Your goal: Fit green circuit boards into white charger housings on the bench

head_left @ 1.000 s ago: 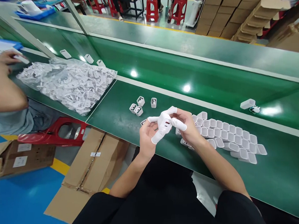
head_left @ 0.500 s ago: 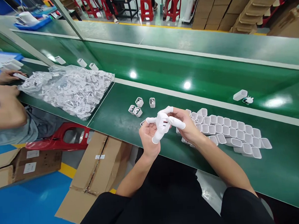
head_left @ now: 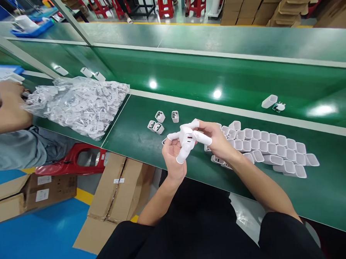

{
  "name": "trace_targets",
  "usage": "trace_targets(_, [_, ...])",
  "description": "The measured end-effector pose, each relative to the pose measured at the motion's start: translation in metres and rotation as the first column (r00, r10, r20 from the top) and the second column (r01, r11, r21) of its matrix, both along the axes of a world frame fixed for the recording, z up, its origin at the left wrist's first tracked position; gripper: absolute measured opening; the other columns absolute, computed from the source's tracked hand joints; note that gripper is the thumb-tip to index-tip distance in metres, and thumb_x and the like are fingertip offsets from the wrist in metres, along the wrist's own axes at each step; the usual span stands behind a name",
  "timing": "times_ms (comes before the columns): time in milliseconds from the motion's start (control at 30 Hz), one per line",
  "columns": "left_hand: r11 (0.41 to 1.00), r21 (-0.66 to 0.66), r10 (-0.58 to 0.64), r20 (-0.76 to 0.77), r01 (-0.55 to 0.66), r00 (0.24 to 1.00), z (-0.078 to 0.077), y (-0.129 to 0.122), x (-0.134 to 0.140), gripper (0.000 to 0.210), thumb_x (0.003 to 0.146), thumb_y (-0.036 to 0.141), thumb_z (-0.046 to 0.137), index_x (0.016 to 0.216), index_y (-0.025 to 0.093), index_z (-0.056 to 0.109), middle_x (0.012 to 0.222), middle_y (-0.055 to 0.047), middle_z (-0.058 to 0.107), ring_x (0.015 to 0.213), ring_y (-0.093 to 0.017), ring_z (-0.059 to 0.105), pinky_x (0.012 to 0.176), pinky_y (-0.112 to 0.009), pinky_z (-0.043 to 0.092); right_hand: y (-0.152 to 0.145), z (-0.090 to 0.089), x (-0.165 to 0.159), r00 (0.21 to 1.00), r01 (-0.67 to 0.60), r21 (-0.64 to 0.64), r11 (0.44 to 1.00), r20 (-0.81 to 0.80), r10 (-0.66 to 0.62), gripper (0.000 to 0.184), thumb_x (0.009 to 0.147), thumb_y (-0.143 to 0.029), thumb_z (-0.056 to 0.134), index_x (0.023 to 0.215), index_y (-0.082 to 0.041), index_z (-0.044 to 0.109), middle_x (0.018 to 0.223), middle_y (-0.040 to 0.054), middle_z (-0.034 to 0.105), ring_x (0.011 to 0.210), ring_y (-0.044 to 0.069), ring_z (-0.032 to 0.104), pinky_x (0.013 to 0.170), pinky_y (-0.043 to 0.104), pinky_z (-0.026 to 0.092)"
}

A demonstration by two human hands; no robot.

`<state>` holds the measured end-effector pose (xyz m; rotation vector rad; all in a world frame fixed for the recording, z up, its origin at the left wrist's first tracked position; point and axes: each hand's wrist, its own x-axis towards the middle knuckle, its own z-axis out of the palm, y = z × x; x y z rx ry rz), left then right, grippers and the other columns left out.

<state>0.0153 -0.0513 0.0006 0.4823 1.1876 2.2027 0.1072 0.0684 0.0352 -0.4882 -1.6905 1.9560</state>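
- Far left, co-worker's hands (head_left: pixel 10 91), well apart from the work in hand; no call to reach that way.
- Next, clear plastic bag (head_left: pixel 81 105) heaped with small white parts; best left undisturbed, elbow away from the loose film.
- Right of the bag, four open white shells (head_left: pixel 160 116) on the green worktop (head_left: pixel 127 134), inner parts showing, three close together and one slightly apart; best not brushed with a low wrist.
- Left hand (head_left: pixel 176 156): index finger and thumb closed on the white USB charger (head_left: pixel 186 135), other fingers curled below. Advisable: a light, even pinch, with no squeezing harder than needed.
- Between both hands, in front of the torso: that charger, slightly tilted, port openings (head_left: pixel 189 137) towards the camera. Hold that face in view, fingertips off the openings.
- Right hand (head_left: pixel 216 138): index finger over the top, thumb against the right side, also closed on the charger. Match the left side's pressure; avoid twisting. Check finger cots (head_left: pixel 203 138) for looseness, a likely cause of slipping.
- Further right, rows of hollow white shells (head_left: pixel 265 146), partly hidden behind the forearm; lift clear to avoid shoving them.
- Beyond the rows, lone white shell (head_left: pixel 269 101) just beside a circuit-board assembly (head_left: pixel 279 107); probably delicate, so best left alone.
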Motion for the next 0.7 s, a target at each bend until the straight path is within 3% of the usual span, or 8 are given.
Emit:
trace_targets(200, [0.999,-0.018,-0.048,0.037,0.048,0.998,-0.002,-0.002,-0.001,0.059,0.070,0.051,0.109,0.113,0.022,0.081,0.108,-0.007,0.082,0.094,-0.019,0.080,0.087,-0.030,0.069,0.003,-0.002,-0.002,0.996,0.030,0.014,0.999,-0.087,-0.029,0.039,0.083,-0.058,0.098,0.097,-0.025,0.084,0.078,-0.0032,0.063,0.073,0.016,0.058,0.069,0.031,0.055])
trace_targets(400, [0.999,-0.016,-0.044,0.020,0.045,0.999,-0.004,-0.001,0.002,0.059,0.065,0.053,0.111,0.102,0.020,0.079,0.095,-0.003,0.077,0.083,-0.014,0.075,0.079,-0.025,0.065,0.000,-0.009,-0.005,0.981,0.059,0.006,0.998,-0.183,-0.057,0.035,0.082,-0.053,0.100,0.092,-0.025,0.083,0.080,-0.0035,0.059,0.074,0.015,0.056,0.068,0.032,0.056])
trace_targets(700, [0.999,-0.006,-0.034,0.056,0.034,0.998,-0.002,0.004,0.006,0.057,0.065,0.051,0.112,0.098,0.020,0.077,0.090,0.000,0.073,0.079,-0.012,0.072,0.076,-0.024,0.064,-0.005,-0.013,-0.007,0.978,0.121,-0.003,0.993,-0.170,-0.120,0.041,0.081,-0.060,0.099,0.088,-0.024,0.079,0.080,-0.0018,0.061,0.074,0.016,0.056,0.063,0.031,0.056])
